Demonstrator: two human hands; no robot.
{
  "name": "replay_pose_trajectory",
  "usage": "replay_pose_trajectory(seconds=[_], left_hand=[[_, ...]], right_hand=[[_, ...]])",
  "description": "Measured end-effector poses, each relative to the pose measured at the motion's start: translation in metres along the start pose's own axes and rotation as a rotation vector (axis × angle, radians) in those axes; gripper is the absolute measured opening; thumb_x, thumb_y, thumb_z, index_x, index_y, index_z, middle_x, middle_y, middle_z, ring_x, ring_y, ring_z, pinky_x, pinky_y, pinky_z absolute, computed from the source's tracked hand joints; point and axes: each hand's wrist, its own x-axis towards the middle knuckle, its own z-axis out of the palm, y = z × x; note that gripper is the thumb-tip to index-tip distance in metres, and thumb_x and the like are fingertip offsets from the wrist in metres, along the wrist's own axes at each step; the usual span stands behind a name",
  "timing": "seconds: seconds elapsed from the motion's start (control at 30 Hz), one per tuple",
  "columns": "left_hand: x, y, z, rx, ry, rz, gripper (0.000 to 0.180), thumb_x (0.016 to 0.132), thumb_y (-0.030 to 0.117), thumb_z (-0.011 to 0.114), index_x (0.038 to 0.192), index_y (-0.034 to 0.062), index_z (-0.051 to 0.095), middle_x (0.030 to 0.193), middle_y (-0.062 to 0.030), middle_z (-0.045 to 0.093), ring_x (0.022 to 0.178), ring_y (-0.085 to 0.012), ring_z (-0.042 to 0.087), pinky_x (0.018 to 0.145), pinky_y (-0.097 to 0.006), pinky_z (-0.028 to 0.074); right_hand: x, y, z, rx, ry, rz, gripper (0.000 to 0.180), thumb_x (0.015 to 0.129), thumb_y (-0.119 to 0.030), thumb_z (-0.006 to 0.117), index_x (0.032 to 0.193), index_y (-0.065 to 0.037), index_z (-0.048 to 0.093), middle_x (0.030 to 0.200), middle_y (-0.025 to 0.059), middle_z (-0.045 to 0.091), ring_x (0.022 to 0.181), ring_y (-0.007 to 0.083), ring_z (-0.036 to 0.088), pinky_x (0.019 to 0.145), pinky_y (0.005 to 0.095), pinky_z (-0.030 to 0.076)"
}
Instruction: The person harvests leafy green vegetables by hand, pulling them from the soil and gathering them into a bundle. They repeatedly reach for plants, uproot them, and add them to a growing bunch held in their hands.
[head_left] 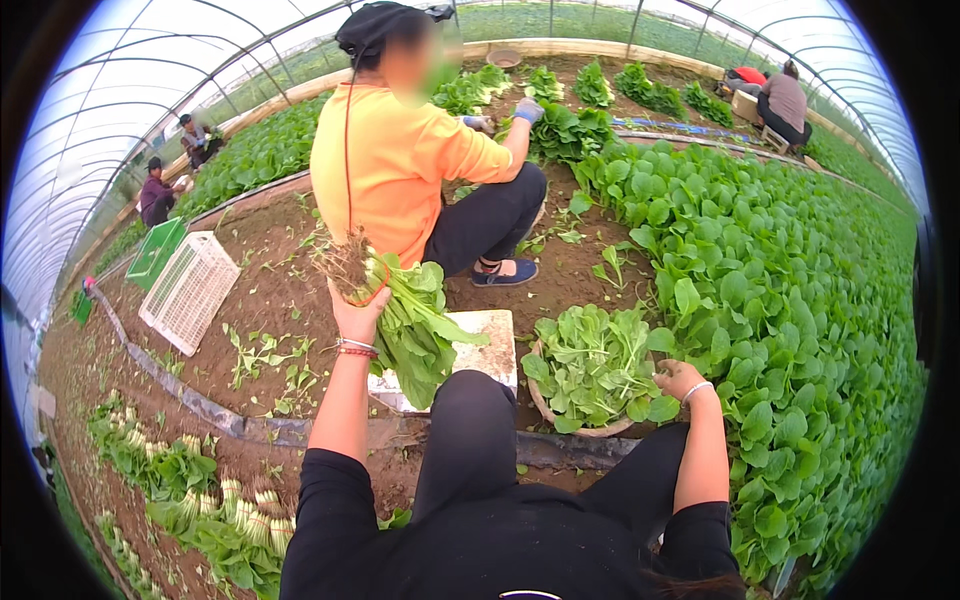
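Head view: bundled greens (240,515) are laid in rows on the soil at near left, pale stems and roots bunched together. Black-clad knees (465,425) are seen at near centre. By the right knee, a round basket (612,430) is heaped with loose leaves (590,360). The right hand (678,382) is held at the basket's right edge, fingers partly curled; whether anything is gripped cannot be told. A bunch of greens (415,325) is clasped in the left hand (358,305), fingers closed around its root end, roots up at left, leaves drooped to the right. It is held raised left of centre, in front of a white box (497,345). The right side is filled by a dense growing bed (770,350). Farther left, a white crate (190,290) is tilted beside a green crate (157,250). Beyond the box, a crouched co-worker in orange (390,170) is seen, gloved hands near cut greens (572,132). At far left and far right, more people (785,105) are seen under the arched greenhouse frame (265,40).
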Motion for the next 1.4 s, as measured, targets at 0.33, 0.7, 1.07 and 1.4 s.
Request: replay_pose_trajectory(seconds=[0.33,0.7,1.07,1.4], left_hand=[[-0.028,0.076,-0.13,0.163,0.349,0.052,0.064,0.061,0.01,0.079,0.114,-0.0001,0.044,0.107,-0.0091,0.055,0.094,-0.0184,0.054,0.086,-0.031,0.043],[-0.112,0.18,-0.295,0.048,0.759,0.163,0.04,0.079,0.016,0.06,0.114,-0.0006,0.049,0.107,-0.0111,0.057,0.093,-0.0225,0.058,0.082,-0.037,0.049],[-0.262,0.253,-0.426,0.528,0.733,-0.435,0.047,0.077,0.024,0.06,0.117,0.0016,0.049,0.106,-0.0055,0.059,0.094,-0.0161,0.058,0.085,-0.029,0.044],[-0.329,0.131,-0.38,1.378,0.168,-1.37,0.11,0.053,0.05,0.077,0.137,0.008,0.02,0.129,-0.0158,0.041,0.12,-0.0278,0.04,0.1,-0.044,0.029]], right_hand=[[0.032,0.008,0.013,0.001,-0.088,-0.09,0.046,0.08,-0.015,0.058,0.121,0.002,0.046,0.081,0.0105,0.062,0.063,0.0168,0.061,0.062,0.0284,0.049],[0.051,0.032,0.015,0.042,-0.24,-0.009,0.041,0.083,-0.012,0.053,0.12,0.001,0.044,0.071,0.0063,0.057,0.052,0.0117,0.053,0.045,0.0235,0.04],[0.069,0.024,0.027,-0.047,-0.296,-0.01,0.043,0.082,-0.009,0.052,0.121,0.003,0.042,0.072,0.0093,0.058,0.05,0.0129,0.054,0.041,0.0228,0.038],[0.059,0.049,0.021,-0.011,-0.285,0.108,0.042,0.083,-0.01,0.052,0.121,0.002,0.041,0.072,0.0098,0.058,0.048,0.015,0.053,0.04,0.0243,0.037]])
